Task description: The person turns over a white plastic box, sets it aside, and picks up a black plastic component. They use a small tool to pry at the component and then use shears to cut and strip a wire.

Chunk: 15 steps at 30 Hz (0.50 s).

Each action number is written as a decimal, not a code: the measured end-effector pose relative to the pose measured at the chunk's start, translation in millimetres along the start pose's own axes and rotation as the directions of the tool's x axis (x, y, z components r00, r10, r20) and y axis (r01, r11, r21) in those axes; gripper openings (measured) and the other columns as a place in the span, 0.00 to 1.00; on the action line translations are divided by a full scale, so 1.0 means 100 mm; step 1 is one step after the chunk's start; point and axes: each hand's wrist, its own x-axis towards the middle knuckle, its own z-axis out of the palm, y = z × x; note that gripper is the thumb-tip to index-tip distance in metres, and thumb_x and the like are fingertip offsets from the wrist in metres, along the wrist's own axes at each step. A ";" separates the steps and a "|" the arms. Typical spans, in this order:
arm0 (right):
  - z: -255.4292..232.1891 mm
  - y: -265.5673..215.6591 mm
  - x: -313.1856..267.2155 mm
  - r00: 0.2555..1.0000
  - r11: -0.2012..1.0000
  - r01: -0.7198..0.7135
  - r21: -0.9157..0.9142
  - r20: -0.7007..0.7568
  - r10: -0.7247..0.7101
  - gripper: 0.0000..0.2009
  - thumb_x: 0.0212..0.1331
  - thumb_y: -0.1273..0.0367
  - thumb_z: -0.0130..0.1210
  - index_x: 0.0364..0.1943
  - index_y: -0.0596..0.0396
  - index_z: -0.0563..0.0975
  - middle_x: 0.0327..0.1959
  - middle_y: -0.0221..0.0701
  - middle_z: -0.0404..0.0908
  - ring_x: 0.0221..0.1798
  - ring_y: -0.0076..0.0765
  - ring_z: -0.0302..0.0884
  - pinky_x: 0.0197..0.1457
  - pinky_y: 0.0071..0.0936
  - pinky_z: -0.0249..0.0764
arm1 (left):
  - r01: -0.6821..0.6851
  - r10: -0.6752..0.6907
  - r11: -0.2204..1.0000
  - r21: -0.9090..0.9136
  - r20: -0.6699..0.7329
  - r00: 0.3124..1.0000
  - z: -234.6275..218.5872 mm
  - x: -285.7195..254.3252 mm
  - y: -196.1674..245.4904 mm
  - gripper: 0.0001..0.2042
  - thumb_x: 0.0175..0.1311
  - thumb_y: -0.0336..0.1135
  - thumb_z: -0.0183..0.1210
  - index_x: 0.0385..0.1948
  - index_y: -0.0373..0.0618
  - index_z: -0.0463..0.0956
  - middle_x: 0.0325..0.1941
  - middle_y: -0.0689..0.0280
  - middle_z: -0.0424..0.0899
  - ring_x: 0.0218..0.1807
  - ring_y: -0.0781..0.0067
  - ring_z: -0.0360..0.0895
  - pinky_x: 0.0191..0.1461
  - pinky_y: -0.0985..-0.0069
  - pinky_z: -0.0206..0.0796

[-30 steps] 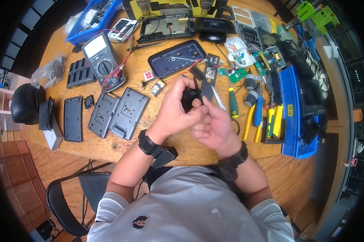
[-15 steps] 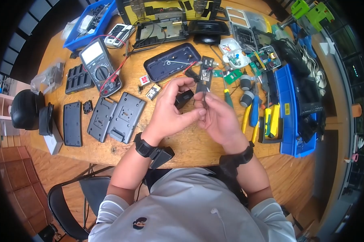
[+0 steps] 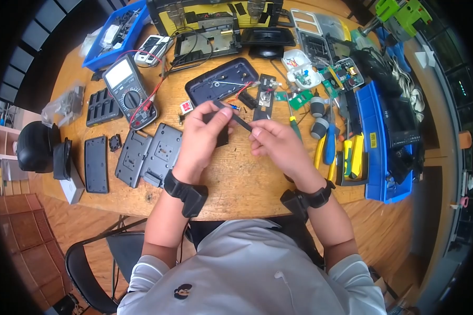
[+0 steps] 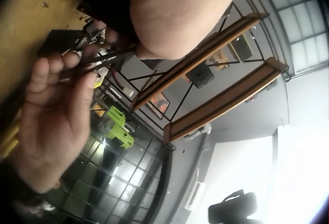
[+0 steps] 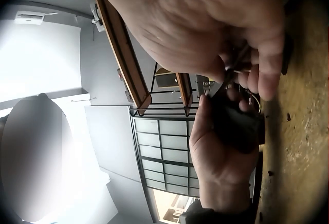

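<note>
A thin flat black strip (image 3: 241, 123) spans the gap between my two hands in the head view. My left hand (image 3: 202, 134) pinches its upper end between thumb and fingers. The same hand holds a black box-like part (image 5: 234, 124) against its palm, mostly hidden by the fingers in the head view. My right hand (image 3: 281, 147) pinches the strip's other end with thumb and forefinger, its remaining fingers curled under. In the left wrist view, the right hand (image 4: 56, 111) faces the left palm, dark thin pieces between their fingertips.
Beyond my hands lies a dark blue plastic shell (image 3: 223, 81). A multimeter (image 3: 129, 92) with red leads and two grey plates (image 3: 163, 152) sit left. Screwdrivers (image 3: 331, 144), yellow-handled pliers (image 3: 357, 157), green circuit boards (image 3: 302, 98) and a blue bin (image 3: 375, 142) stand right. Small screws dot the tabletop.
Both hands have moved apart, the left one to the left. The strip, upright by the black part a second ago, now lies slanted between the two hands.
</note>
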 end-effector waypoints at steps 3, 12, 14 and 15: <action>-0.07 0.05 0.04 0.999 1.000 0.008 -0.026 -0.045 -0.009 0.14 0.73 0.68 0.53 0.54 0.63 0.80 0.39 0.33 0.85 0.34 0.23 0.82 0.40 0.22 0.80 | 0.002 0.000 0.999 0.040 -0.049 0.999 -0.04 0.02 0.00 0.04 0.71 0.31 0.62 0.40 0.40 0.80 0.37 0.64 0.85 0.35 0.77 0.81 0.41 0.78 0.75; -0.21 -0.09 -0.03 0.943 0.900 0.053 -0.433 -0.275 -0.188 0.11 0.71 0.73 0.54 0.53 0.62 0.80 0.45 0.34 0.86 0.42 0.25 0.85 0.47 0.24 0.81 | 0.074 -0.038 0.964 0.256 -0.145 0.989 0.01 0.00 0.03 0.05 0.69 0.29 0.63 0.40 0.38 0.81 0.34 0.65 0.85 0.33 0.78 0.80 0.39 0.80 0.73; -0.21 0.01 0.01 0.951 0.959 0.100 -0.266 -0.258 -0.171 0.11 0.67 0.77 0.55 0.51 0.64 0.81 0.40 0.37 0.87 0.40 0.29 0.86 0.45 0.26 0.81 | 0.025 0.029 0.946 0.322 -0.163 0.986 0.00 0.01 0.00 0.06 0.69 0.30 0.63 0.41 0.38 0.81 0.34 0.66 0.85 0.34 0.79 0.80 0.40 0.80 0.72; -0.21 0.05 0.02 0.951 0.959 0.099 -0.265 -0.259 -0.170 0.11 0.67 0.77 0.55 0.51 0.64 0.81 0.40 0.37 0.87 0.40 0.29 0.86 0.45 0.26 0.81 | 0.026 0.028 0.946 0.323 -0.163 0.986 -0.01 0.02 -0.03 0.06 0.69 0.30 0.63 0.41 0.38 0.81 0.34 0.66 0.85 0.34 0.79 0.80 0.40 0.80 0.72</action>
